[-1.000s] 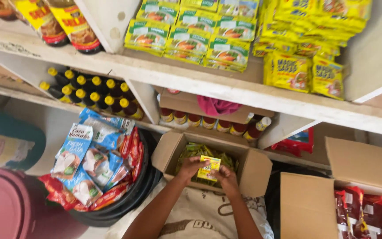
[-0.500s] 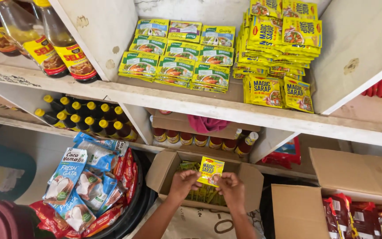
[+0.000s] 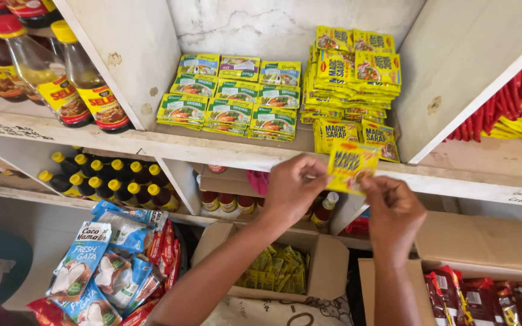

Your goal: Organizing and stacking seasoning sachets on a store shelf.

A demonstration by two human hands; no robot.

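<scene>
Holding one yellow sachet [image 3: 350, 164] pinched between left hand [image 3: 291, 187] and right hand [image 3: 394, 211] before the stocked shelf [image 3: 212, 148]; more sachets [image 3: 276, 271] remain boxed below.

A white wooden shelf [image 3: 225, 148] carries sauce bottles [image 3: 86, 84] at its left end, green packets [image 3: 231, 102] in rows toward the middle, and stacked yellow packets [image 3: 354, 78] beside the right divider, some reaching the front edge.
</scene>
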